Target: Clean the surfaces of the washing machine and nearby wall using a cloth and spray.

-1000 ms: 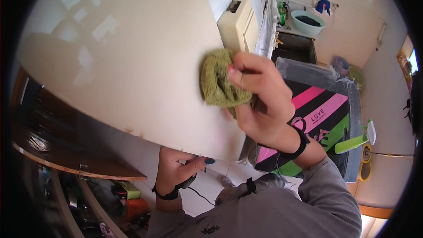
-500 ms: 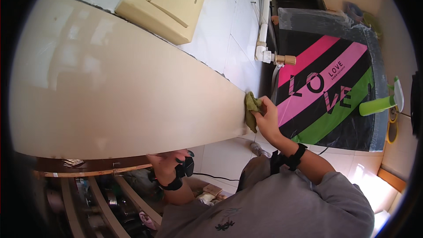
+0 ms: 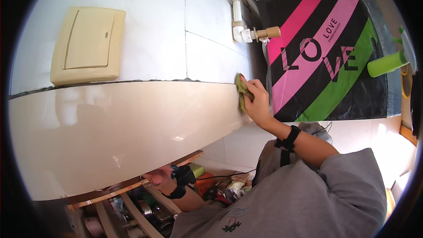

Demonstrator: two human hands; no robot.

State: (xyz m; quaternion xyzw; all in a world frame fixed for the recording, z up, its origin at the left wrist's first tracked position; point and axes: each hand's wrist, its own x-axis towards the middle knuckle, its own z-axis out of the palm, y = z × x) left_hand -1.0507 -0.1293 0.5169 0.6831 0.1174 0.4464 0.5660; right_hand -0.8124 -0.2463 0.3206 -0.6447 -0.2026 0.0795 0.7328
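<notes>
My right hand (image 3: 259, 105) is closed on a folded olive-green cloth (image 3: 241, 89). It presses the cloth to the right end of the glossy beige panel (image 3: 132, 123), just below the white wall tiles. My left hand (image 3: 159, 178) is low down at the panel's bottom edge, beside the wooden rail (image 3: 110, 192) of a slatted rack. Most of its fingers are hidden, so its grip does not show. Black straps circle both wrists, and a black device (image 3: 185, 175) sits at the left one.
A cream wall switch (image 3: 88, 46) is at upper left. A white pipe with a brass-coloured valve (image 3: 268, 32) juts from the wall. On the right, a black cover with pink and green stripes (image 3: 308, 101) bears a green spray bottle (image 3: 387, 64). Pots and bags crowd the rack below.
My right hand and the cloth have moved up along the panel's right end to its top corner by the tiles. The view has turned and shifted; my left hand remains at the bottom edge.
</notes>
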